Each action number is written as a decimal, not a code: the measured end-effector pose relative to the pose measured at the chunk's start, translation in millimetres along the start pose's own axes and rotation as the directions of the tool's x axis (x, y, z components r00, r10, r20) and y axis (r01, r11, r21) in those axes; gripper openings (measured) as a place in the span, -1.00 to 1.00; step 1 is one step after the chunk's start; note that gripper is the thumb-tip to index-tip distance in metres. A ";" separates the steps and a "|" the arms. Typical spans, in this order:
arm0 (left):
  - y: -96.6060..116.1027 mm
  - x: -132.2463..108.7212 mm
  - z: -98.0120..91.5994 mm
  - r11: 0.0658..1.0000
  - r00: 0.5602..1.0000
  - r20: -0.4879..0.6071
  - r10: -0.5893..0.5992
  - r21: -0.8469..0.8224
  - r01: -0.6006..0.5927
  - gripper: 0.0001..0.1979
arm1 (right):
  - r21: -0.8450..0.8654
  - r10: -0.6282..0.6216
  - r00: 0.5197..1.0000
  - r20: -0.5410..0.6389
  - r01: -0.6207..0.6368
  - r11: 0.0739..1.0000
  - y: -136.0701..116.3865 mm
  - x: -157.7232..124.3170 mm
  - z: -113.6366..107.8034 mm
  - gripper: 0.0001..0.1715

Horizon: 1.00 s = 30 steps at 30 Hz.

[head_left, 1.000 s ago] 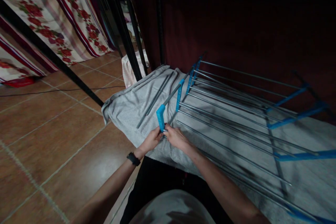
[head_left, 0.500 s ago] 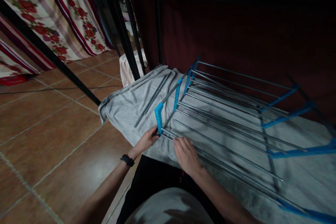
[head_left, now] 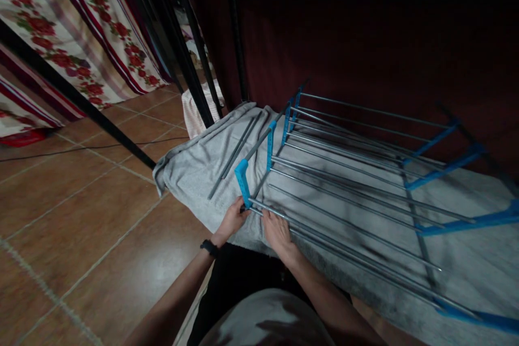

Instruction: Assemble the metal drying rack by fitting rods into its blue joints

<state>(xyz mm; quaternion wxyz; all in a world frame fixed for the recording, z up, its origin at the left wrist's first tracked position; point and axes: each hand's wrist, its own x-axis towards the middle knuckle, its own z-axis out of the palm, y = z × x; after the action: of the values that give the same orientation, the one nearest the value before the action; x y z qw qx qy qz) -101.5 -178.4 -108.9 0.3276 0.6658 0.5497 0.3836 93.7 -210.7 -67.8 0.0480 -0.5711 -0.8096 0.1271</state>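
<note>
A rack of thin metal rods (head_left: 344, 220) with blue plastic brackets lies across a grey blanket. My left hand (head_left: 235, 215) is closed around the lower end of the nearest blue bracket (head_left: 242, 181), at its left corner. Close beside it, my right hand (head_left: 276, 227) grips a metal rod near where the rod meets that bracket; its fingertips are partly hidden under the rod. More blue brackets (head_left: 466, 224) join the rods at the right end. One loose-looking rod (head_left: 348, 223) lies between the others, its left end apart from the brackets.
Two separate grey tubes (head_left: 235, 151) lie on the grey blanket (head_left: 182, 173) left of the rack. Black metal posts (head_left: 182, 48) stand behind, with a dark red cloth (head_left: 344, 48) along the back. A floral curtain (head_left: 81, 38) hangs over the tiled floor (head_left: 101, 227).
My right hand has slid left along the rod, closer to the bracket, and its fingers now wrap it. The near bracket has tilted slightly left; my left hand stays on it.
</note>
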 end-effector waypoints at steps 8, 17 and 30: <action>-3.4 -0.4 5.6 1.000 0.998 -0.064 0.004 0.009 -0.003 -0.89 | 0.022 -0.049 0.998 0.032 0.048 0.999 7.7 6.2 10.4 -0.58; -1.9 -1.9 10.6 1.000 0.995 -0.098 0.006 0.021 -0.004 -0.91 | 0.059 -0.069 0.997 -0.029 0.071 0.996 10.6 8.4 13.2 -0.63; 1.5 -3.1 11.3 1.000 0.994 -0.111 0.007 0.029 -0.004 -0.91 | 0.055 -0.044 0.997 0.067 0.040 0.998 8.5 8.4 3.6 -0.60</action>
<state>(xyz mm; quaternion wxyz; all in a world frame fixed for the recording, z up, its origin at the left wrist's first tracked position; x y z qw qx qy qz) -91.2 -181.9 -113.6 0.2857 0.6495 0.5708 0.4131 97.7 -200.6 -74.1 0.0384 -0.5479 -0.8188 0.1672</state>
